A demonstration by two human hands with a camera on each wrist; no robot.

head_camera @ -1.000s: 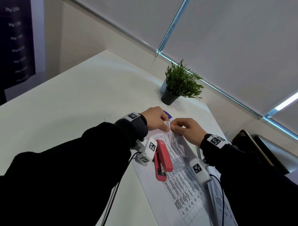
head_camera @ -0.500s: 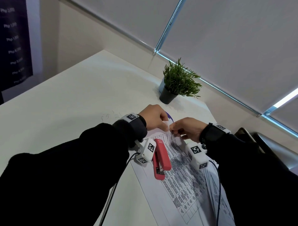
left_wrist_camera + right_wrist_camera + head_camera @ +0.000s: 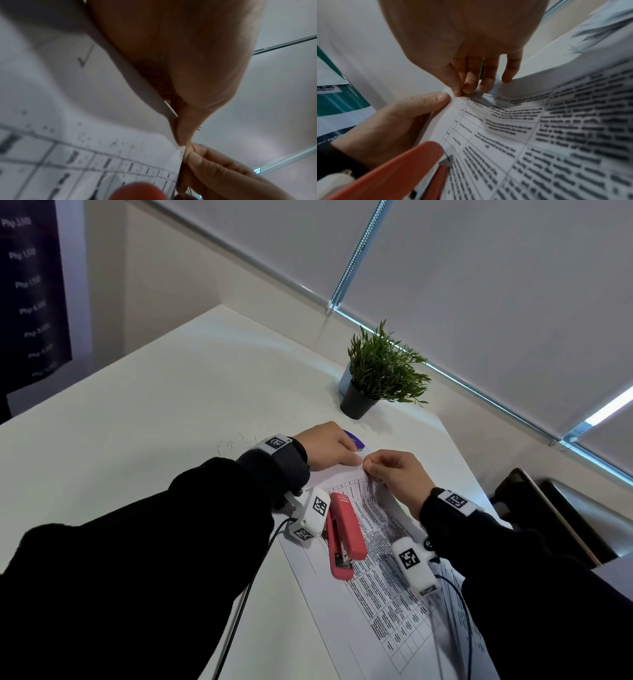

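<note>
The left hand (image 3: 325,446) and right hand (image 3: 397,474) each pinch the far corner of the printed sheets (image 3: 383,577) on the bench (image 3: 171,422), with a red stapler (image 3: 344,534) lying on them. They seem to be prising the pages apart. Next it needs a gentle peel.

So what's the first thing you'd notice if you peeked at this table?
The left hand and the right hand meet mid-table, both pinching the far corner of the white paper sheets printed with black grids. A red plastic stapler lies on the paper by the left wrist, and a green leafy plant in a black pot stands at the far edge of the white table.
</note>
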